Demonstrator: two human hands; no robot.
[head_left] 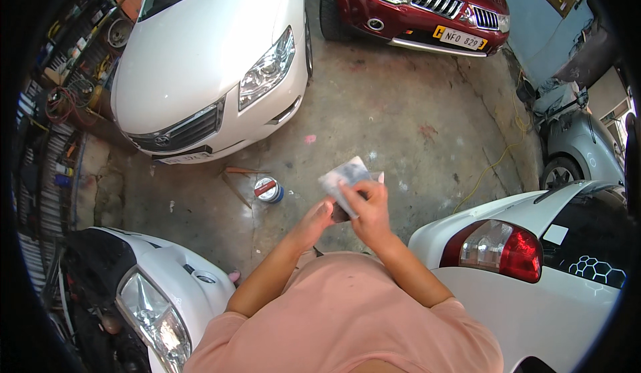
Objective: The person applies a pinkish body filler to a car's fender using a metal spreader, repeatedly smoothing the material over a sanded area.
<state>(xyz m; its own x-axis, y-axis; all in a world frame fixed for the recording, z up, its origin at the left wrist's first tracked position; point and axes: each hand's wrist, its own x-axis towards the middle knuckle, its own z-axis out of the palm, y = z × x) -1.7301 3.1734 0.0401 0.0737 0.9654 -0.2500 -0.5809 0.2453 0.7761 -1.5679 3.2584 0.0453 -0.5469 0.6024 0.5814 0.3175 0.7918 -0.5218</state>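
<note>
In front of my body, both hands are raised together over the floor. A pale, grey-smudged sheet [346, 175], perhaps sandpaper or a cloth, is pinched in my right hand [372, 216], its fingers and thumb closed on it. My left hand [316, 224] is close beside it, with its thumb up and its fingers curled around a small dark piece [340, 214] under the sheet's lower edge. What kind of thing this piece is, I cannot make out.
A blue and white can [272, 194] with a reddish-brown block [265, 187] on its lid stands on the concrete floor [394, 106]. Cars surround me: a white one [200, 53], a red one [427, 13], and white bodywork on both sides. A yellow cord [491, 173] trails rightward.
</note>
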